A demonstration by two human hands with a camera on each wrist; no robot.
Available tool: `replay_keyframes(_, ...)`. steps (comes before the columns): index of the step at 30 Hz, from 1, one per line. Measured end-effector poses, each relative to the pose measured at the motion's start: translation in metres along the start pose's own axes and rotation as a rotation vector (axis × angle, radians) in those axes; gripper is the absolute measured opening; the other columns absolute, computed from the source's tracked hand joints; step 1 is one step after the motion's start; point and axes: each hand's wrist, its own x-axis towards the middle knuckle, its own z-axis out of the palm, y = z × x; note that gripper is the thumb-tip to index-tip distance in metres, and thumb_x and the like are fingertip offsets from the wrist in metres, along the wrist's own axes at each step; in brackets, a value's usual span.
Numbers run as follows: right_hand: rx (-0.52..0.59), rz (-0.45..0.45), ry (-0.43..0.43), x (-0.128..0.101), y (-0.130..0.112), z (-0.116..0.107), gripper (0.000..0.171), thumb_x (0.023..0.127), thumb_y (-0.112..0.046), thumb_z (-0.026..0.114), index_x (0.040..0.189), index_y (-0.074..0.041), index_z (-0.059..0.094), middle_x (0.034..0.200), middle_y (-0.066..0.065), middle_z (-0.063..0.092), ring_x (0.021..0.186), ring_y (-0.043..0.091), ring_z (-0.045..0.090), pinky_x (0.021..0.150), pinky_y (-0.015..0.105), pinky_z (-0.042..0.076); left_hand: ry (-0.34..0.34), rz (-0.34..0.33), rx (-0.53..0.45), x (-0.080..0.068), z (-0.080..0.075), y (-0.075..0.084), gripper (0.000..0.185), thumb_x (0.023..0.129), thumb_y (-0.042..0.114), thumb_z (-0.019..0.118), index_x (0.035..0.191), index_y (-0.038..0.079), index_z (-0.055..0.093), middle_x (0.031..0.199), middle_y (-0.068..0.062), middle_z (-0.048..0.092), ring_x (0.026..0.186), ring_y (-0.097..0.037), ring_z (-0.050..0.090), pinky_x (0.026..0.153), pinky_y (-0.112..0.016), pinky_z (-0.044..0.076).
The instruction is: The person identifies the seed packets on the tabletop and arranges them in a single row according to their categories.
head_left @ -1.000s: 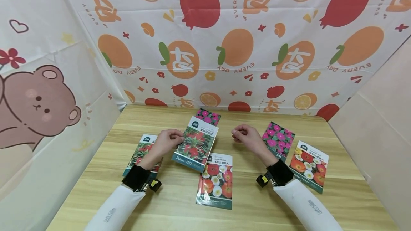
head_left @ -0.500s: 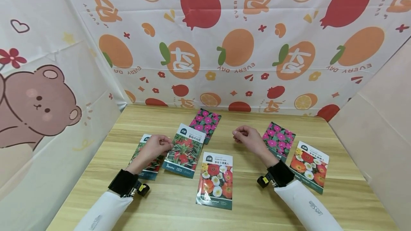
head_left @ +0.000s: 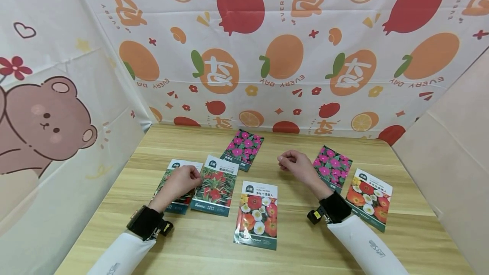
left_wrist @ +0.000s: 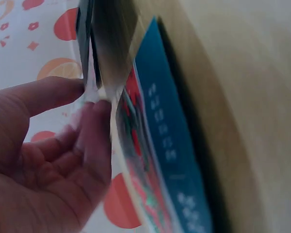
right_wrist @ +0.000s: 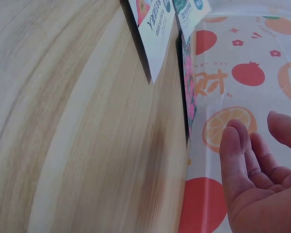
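Note:
My left hand [head_left: 182, 182] pinches the left edge of a seed packet [head_left: 215, 186] printed with red flowers, which lies low on the wooden table [head_left: 305, 245]. The left wrist view shows thumb and fingers [left_wrist: 94, 111] closed on that packet's edge [left_wrist: 157, 145]. Under this hand lies a similar red-flower packet [head_left: 175, 168]. My right hand [head_left: 295, 164] hovers over the table with loosely curled fingers [right_wrist: 242, 155] and holds nothing. It sits between a pink-flower packet [head_left: 331, 166] and the table's middle.
More seed packets lie flat: a pink one [head_left: 244, 148] at the back, a mixed red-and-white one [head_left: 257, 213] in front of centre, an orange-and-red one [head_left: 367, 198] at far right. Printed fabric walls [head_left: 244, 54] enclose the table on three sides.
My left hand has carried the red-flower packet down and to the left, beside the left packet, uncovering the pink packet behind. The right hand has stayed in place.

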Motion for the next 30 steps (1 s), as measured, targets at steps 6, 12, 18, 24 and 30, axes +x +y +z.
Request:
replay_keyframes(6, -0.013, -0.011, -0.01, 0.0, 0.001, -0.001, 0.031, 0.107, -0.025, 0.061, 0.12, 0.003, 0.065, 0.11, 0.025, 0.069, 0.102, 0.036, 0.069, 0.093, 0.048, 0.058, 0.075, 0.211, 0.295, -0.001, 0.004, 0.01, 0.03, 0.091, 0.023, 0.083, 0.107, 0.001, 0.07, 0.1, -0.013, 0.067, 0.085, -0.026, 0.064, 0.072, -0.041, 0.055)
replay_keyframes(12, -0.023, -0.009, -0.016, 0.001, 0.002, -0.001, 0.032, 0.107, -0.027, 0.062, 0.12, 0.002, 0.065, 0.11, 0.024, 0.069, 0.103, 0.035, 0.069, 0.093, 0.046, 0.059, -0.127, 0.533, 0.434, 0.005, 0.015, 0.018, 0.061, 0.092, 0.047, 0.077, 0.139, 0.011, 0.065, 0.161, -0.022, 0.039, 0.149, -0.048, 0.031, 0.114, -0.073, 0.029)
replay_keyframes(18, -0.03, -0.01, -0.022, -0.001, 0.004, 0.001, 0.032, 0.107, -0.029, 0.062, 0.119, 0.0, 0.065, 0.111, 0.025, 0.069, 0.101, 0.032, 0.07, 0.092, 0.045, 0.059, -0.301, 0.517, 0.474, 0.009, 0.02, 0.022, 0.067, 0.094, 0.053, 0.073, 0.15, 0.02, 0.057, 0.166, -0.018, 0.032, 0.153, -0.048, 0.022, 0.116, -0.076, 0.02)
replay_keyframes(24, -0.038, -0.003, -0.01, 0.0, 0.006, 0.001, 0.028, 0.107, -0.027, 0.063, 0.117, -0.001, 0.067, 0.108, 0.022, 0.07, 0.099, 0.03, 0.071, 0.09, 0.044, 0.06, -0.352, 0.481, 0.468, 0.008, 0.02, 0.022, 0.075, 0.088, 0.053, 0.079, 0.151, 0.019, 0.055, 0.164, -0.019, 0.035, 0.151, -0.049, 0.026, 0.116, -0.075, 0.022)
replay_keyframes(30, -0.045, -0.002, -0.022, 0.002, 0.005, 0.002, 0.029, 0.107, -0.027, 0.062, 0.118, -0.001, 0.066, 0.109, 0.022, 0.07, 0.099, 0.03, 0.071, 0.09, 0.043, 0.06, -0.361, 0.487, 0.44, 0.004, 0.018, 0.02, 0.078, 0.085, 0.051, 0.082, 0.15, 0.017, 0.056, 0.163, -0.02, 0.036, 0.15, -0.05, 0.027, 0.115, -0.076, 0.022)
